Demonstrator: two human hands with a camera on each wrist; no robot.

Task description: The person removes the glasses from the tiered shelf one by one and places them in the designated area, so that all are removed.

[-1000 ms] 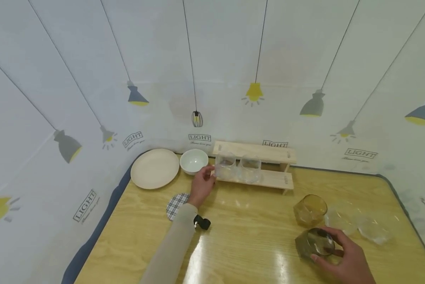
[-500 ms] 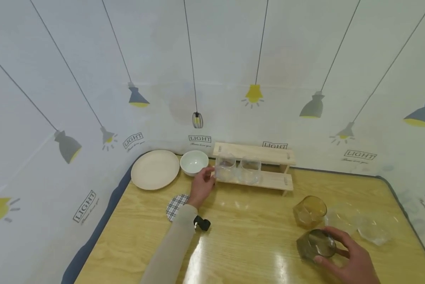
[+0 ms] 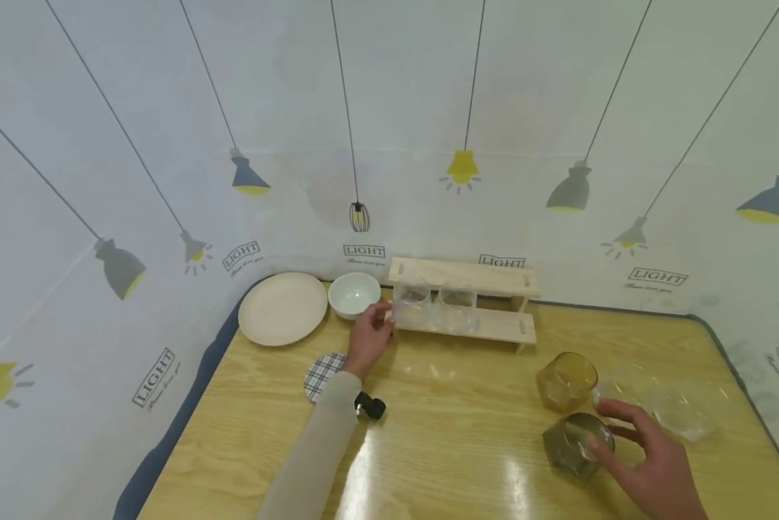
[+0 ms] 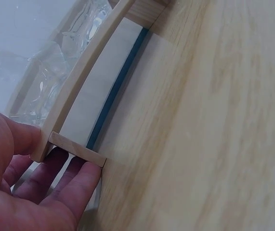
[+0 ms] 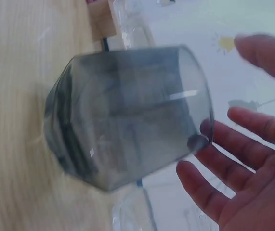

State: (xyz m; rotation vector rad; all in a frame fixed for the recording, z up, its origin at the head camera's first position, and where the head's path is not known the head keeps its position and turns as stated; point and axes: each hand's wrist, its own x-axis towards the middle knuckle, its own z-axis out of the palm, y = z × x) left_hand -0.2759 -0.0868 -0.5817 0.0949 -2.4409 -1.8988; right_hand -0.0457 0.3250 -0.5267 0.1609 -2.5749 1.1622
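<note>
My left hand (image 3: 368, 339) holds the left end of a two-tier wooden shelf (image 3: 503, 326). In the left wrist view its thumb lies at the lower tier's edge, with the fingers around the end leg. Two clear glasses (image 3: 456, 310) stand side by side on that lower tier. At the right front, a smoky grey glass (image 3: 568, 448) is upright on the table. My right hand (image 3: 656, 458) is spread beside its rim; in the right wrist view the thumb stands off the glass (image 5: 127, 115), and some fingertips overlap the rim. An amber glass (image 3: 561, 383) stands just behind.
More clear glasses (image 3: 682, 415) stand at the right, beyond the right hand. A cream plate (image 3: 282, 309) and a pale bowl (image 3: 353, 296) are at the back left. A checked round coaster (image 3: 321, 375) lies partly under the left forearm. Printed wall sheets border the table.
My right thumb and fingers have spread away from the smoky glass, and the hand has drawn slightly right. The left hand stays on the shelf's end.
</note>
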